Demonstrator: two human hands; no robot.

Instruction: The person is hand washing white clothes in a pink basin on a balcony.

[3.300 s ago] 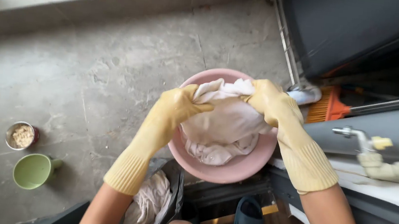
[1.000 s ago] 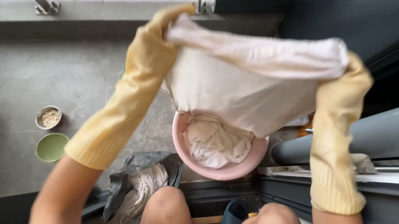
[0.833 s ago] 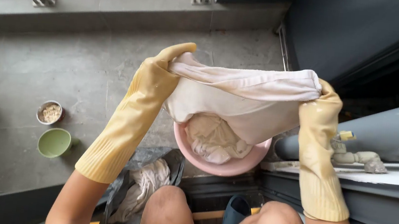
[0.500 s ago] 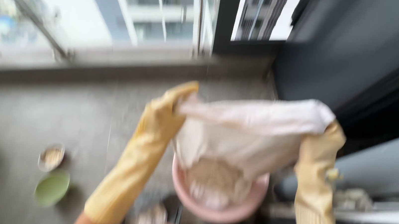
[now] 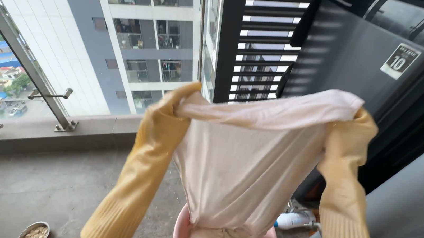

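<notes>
— Left hand [image 5: 162, 116] and right hand [image 5: 351, 132], gloved, each clamped on a top corner of the cloth [image 5: 240, 170]?

— Yes; it hangs between them, its tail apparently in the basin [image 5: 180, 232] below. Grip evenly, hold it taut.

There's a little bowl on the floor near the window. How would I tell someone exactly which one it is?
Start at the glass balcony railing on the left and drop to the grey concrete floor below it. At the bottom edge, left of the yellow-gloved left hand and the pink basin, sits the small metal bowl. It alone is shiny, round and filled with pale tan grainy stuff.
</notes>
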